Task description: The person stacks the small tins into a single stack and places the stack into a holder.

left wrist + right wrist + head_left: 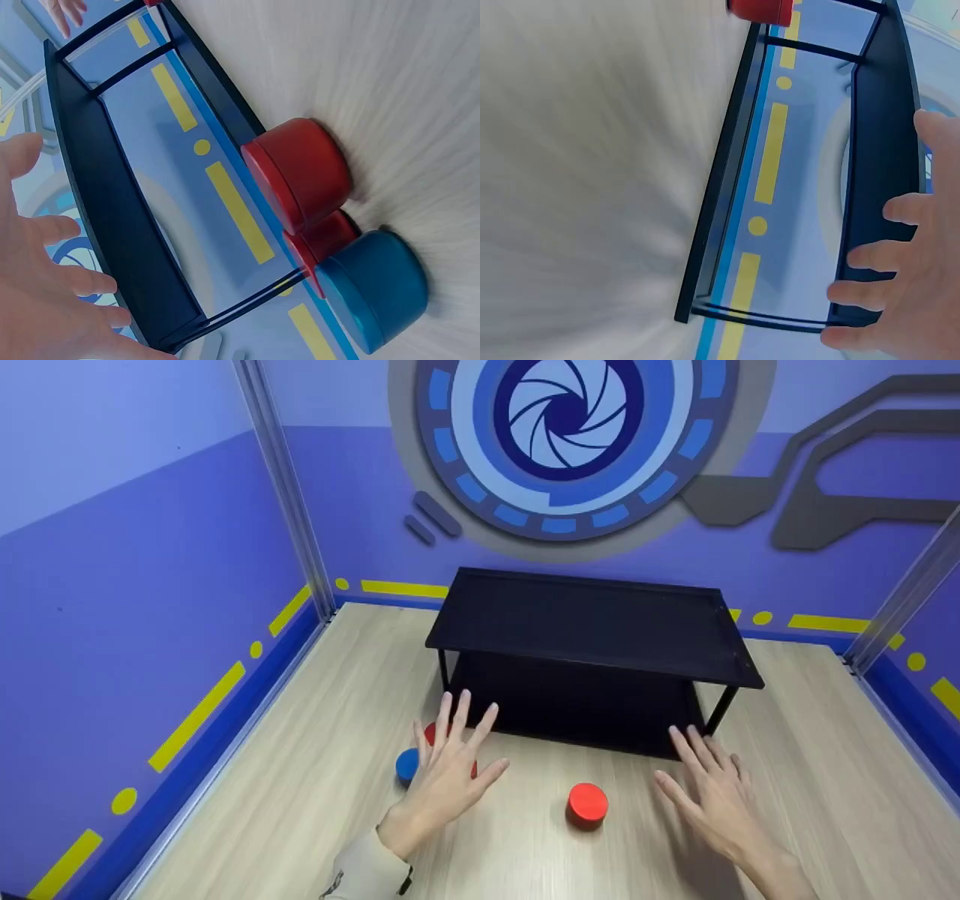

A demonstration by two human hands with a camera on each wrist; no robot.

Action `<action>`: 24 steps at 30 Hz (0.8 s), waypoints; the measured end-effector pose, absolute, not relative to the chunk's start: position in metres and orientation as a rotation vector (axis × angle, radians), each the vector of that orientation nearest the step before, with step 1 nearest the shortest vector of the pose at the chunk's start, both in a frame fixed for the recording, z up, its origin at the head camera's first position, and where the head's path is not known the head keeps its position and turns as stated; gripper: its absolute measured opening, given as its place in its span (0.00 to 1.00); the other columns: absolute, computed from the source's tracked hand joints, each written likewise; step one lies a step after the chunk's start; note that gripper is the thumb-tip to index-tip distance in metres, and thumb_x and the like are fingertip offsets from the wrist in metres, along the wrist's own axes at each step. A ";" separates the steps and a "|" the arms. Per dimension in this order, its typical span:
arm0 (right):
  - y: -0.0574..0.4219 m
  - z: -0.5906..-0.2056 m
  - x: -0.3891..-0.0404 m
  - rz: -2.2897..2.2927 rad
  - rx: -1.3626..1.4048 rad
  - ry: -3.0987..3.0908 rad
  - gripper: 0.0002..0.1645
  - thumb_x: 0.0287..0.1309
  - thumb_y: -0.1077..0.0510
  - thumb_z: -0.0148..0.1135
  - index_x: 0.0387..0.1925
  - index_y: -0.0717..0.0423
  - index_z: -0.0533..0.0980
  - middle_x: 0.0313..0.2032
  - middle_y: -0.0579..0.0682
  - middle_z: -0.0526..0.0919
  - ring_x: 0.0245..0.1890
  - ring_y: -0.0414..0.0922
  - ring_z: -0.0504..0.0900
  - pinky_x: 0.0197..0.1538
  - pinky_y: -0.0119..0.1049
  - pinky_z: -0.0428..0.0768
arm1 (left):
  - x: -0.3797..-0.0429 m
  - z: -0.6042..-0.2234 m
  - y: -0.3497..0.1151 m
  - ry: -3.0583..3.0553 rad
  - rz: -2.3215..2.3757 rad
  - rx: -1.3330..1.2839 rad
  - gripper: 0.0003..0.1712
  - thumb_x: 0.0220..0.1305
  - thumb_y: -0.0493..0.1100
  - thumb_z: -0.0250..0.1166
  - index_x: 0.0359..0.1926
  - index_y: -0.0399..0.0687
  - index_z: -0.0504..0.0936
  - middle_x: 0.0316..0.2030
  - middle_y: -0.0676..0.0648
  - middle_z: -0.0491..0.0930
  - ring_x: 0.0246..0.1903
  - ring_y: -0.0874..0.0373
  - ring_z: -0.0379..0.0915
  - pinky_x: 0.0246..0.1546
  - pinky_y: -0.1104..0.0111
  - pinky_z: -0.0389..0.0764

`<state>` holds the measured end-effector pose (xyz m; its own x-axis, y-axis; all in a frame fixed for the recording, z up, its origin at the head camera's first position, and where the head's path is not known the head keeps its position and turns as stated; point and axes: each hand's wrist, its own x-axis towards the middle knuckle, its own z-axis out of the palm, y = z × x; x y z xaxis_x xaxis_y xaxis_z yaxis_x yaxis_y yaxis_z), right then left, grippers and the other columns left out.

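My left hand [444,772] hovers with fingers spread, holding nothing, above a small group of round lidded tins at the left. A blue tin [407,765] and a red tin [433,733] show beside it; another red tin [300,172], clear in the left wrist view, is mostly hidden by the hand in the head view. Between the hands, a bright red tin [587,805] stands alone on the table. My right hand [716,802], also empty, is stretched out over the table to the right of that tin, near the front right corner of the black two-tier shelf [592,622].
The shelf stands at the back of the pale wooden table [300,780], its upper tier over a lower one. Blue-purple wall panels [150,585] with yellow marks enclose the table at left, back and right. A metal post [289,480] rises at the back left corner.
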<state>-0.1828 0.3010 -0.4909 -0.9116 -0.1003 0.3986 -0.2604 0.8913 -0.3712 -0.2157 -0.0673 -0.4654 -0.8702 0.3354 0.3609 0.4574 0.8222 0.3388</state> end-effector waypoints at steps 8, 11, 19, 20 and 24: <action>0.276 -0.495 -0.184 0.855 0.395 -2.663 0.38 0.54 0.47 0.68 0.65 0.55 0.69 0.53 0.55 0.81 0.38 0.46 0.80 0.41 0.42 0.78 | -0.217 -0.462 -0.067 -2.677 -0.591 -0.633 0.40 0.67 0.57 0.58 0.75 0.60 0.53 0.75 0.37 0.47 0.74 0.37 0.38 0.60 0.25 0.43; 0.266 -0.498 -0.189 0.969 0.513 -2.671 0.42 0.50 0.46 0.72 0.63 0.59 0.70 0.51 0.52 0.82 0.29 0.38 0.77 0.30 0.30 0.75 | -0.218 -0.461 -0.068 -2.666 -0.578 -0.641 0.40 0.66 0.55 0.60 0.75 0.60 0.54 0.75 0.37 0.49 0.74 0.36 0.40 0.60 0.25 0.46; 0.248 -0.510 -0.198 1.013 0.695 -2.806 0.54 0.42 0.40 0.75 0.64 0.67 0.66 0.56 0.61 0.78 0.30 0.37 0.79 0.39 0.34 0.79 | -0.217 -0.455 -0.072 -2.654 -0.581 -0.649 0.41 0.64 0.51 0.63 0.74 0.58 0.55 0.74 0.38 0.49 0.74 0.37 0.40 0.60 0.27 0.48; 0.246 -0.511 -0.199 0.997 0.701 -2.819 0.54 0.41 0.41 0.76 0.64 0.67 0.65 0.57 0.61 0.78 0.35 0.40 0.81 0.44 0.38 0.80 | -0.217 -0.455 -0.073 -2.655 -0.590 -0.645 0.41 0.64 0.51 0.63 0.74 0.58 0.55 0.74 0.38 0.49 0.74 0.37 0.40 0.60 0.27 0.47; 0.240 -0.515 -0.201 0.948 0.702 -2.864 0.56 0.39 0.44 0.78 0.65 0.65 0.65 0.56 0.63 0.78 0.56 0.59 0.76 0.57 0.59 0.73 | -0.217 -0.454 -0.076 -2.671 -0.605 -0.613 0.43 0.63 0.50 0.64 0.75 0.61 0.54 0.75 0.38 0.49 0.74 0.38 0.41 0.60 0.27 0.48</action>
